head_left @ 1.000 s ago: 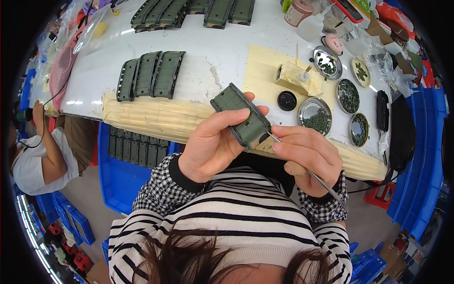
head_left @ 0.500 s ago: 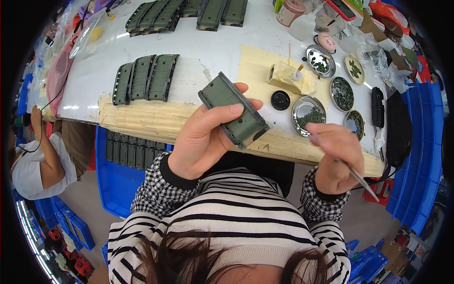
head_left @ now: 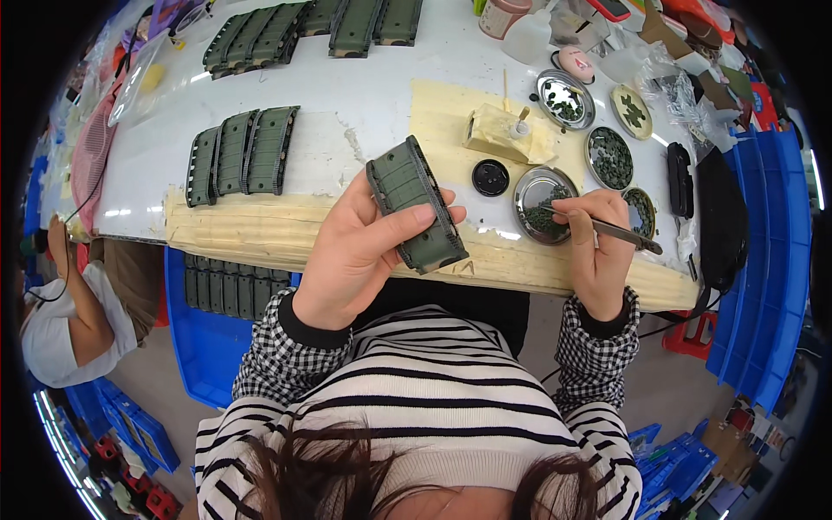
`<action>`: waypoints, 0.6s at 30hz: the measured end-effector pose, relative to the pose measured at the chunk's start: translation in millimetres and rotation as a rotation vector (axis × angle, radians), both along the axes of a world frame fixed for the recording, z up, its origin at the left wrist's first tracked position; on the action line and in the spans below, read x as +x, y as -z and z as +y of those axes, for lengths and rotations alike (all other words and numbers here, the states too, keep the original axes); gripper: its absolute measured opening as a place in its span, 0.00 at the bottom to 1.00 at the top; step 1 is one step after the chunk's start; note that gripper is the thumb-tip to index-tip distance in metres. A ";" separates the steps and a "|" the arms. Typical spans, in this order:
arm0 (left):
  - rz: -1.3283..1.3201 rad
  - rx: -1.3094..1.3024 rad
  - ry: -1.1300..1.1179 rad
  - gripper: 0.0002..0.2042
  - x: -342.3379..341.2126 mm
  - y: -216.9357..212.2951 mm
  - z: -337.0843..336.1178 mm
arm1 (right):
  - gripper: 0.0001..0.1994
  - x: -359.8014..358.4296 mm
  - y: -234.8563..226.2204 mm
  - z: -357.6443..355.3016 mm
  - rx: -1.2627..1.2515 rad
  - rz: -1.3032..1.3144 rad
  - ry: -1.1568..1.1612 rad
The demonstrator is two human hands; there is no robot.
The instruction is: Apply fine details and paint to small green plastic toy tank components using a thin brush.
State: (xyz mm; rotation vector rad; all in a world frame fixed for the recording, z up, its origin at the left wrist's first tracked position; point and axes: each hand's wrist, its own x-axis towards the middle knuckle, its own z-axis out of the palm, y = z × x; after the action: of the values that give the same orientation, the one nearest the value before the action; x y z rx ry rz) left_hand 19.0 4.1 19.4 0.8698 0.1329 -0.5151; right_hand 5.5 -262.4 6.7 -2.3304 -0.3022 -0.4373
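In my left hand (head_left: 351,247), thumb across its face, is a curved green ribbed plastic piece (head_left: 407,195) with dark toothed long edges and camouflage at its lower end. My right hand (head_left: 598,238) pinches a pair of metal tweezers (head_left: 622,232). Their tips reach into a round steel dish (head_left: 525,186) of small dark green bits, at the table's near edge. Whether the tips grip a bit is too small to tell. Left of the dish lies a round black lid (head_left: 490,177). Behind it stands a tape-covered block (head_left: 494,130) with a stick upright in it.
Several similar green pieces lie at the left (head_left: 234,156) and far side (head_left: 260,39) of the table. More fill a blue bin (head_left: 199,347) below. Other dishes (head_left: 610,159) of green parts and a black case (head_left: 680,179) are at the right. Another person (head_left: 78,303) sits at far left.
My right hand has swung the tweezers round so their tips are now in the steel dish. The green piece in my left hand has turned a little more upright. The view has shifted slightly.
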 end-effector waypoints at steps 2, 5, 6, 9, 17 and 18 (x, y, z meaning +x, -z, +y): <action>-0.052 0.026 -0.034 0.32 -2.3 0.8 -3.6 | 0.06 1.7 1.9 1.8 -0.012 -0.005 0.010; -0.117 0.025 -0.017 0.35 -1.8 -2.0 -6.6 | 0.06 4.4 3.4 3.9 -0.013 -0.014 0.006; -0.129 0.022 -0.011 0.33 -2.4 -2.2 -7.5 | 0.07 5.2 3.5 4.3 -0.011 -0.019 -0.001; -0.145 0.038 0.020 0.24 -3.5 -1.9 -8.4 | 0.06 5.9 2.5 4.0 0.001 -0.007 -0.009; -0.066 -0.014 0.213 0.14 -3.8 6.7 -16.9 | 0.11 -2.4 -23.1 25.2 0.241 -0.093 -0.276; -0.047 -0.027 0.255 0.16 -4.0 2.5 -20.8 | 0.11 -1.4 -25.6 31.1 0.258 -0.095 -0.325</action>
State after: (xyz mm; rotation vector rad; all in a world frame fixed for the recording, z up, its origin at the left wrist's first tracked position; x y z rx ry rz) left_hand 15.0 -16.7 16.9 0.8769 -0.0284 -0.7326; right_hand 4.0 -231.3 32.3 -1.9675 -0.6215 -0.3995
